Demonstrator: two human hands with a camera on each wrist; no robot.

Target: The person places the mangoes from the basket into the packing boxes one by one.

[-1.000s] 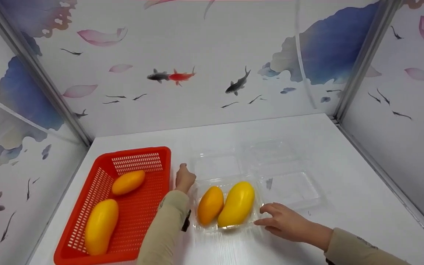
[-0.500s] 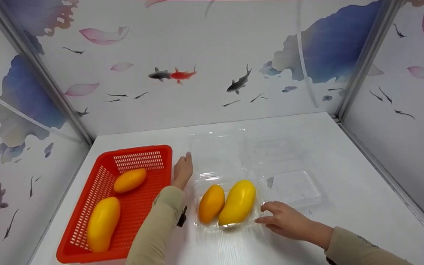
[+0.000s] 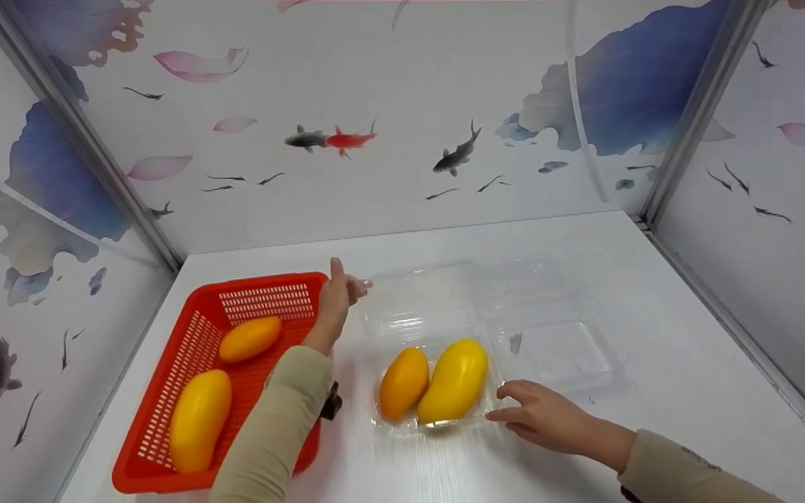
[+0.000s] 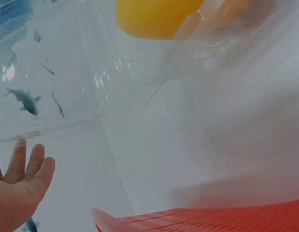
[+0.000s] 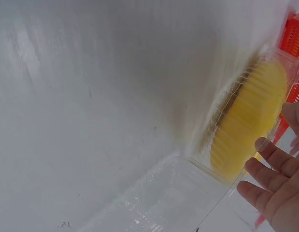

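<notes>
We see a clear plastic box point(image 3: 402, 425) on the white table point(image 3: 437, 471), with two mangoes lying side by side in its base: an orange one point(image 3: 404, 384) on the left and a larger yellow one point(image 3: 453, 381) on the right. Its clear lid point(image 3: 416, 300) extends from the far side of the base. In the left wrist view, we find the left hand point(image 3: 335, 300) at the lid's outer edge, one fingertip meeting the rim. Its fingers are fairly straight, with gaps between them, and both mangoes lie well apart from them.

The right hand point(image 3: 549, 419) is at the right side of the base. We see its thumb and fingers spread apart, not closed together; the fingertips are at the clear side wall, right next to the yellow mango, with the plastic between them. How firmly they press, we cannot tell.

Beyond the right hand, a second clear box point(image 3: 563, 356) lies on the table. On the other side we see a red basket point(image 3: 186, 307) holding a small orange mango point(image 3: 251, 339) and a longer yellow mango point(image 3: 200, 419); the left forearm's beige sleeve point(image 3: 270, 419) passes over the basket's right side.
</notes>
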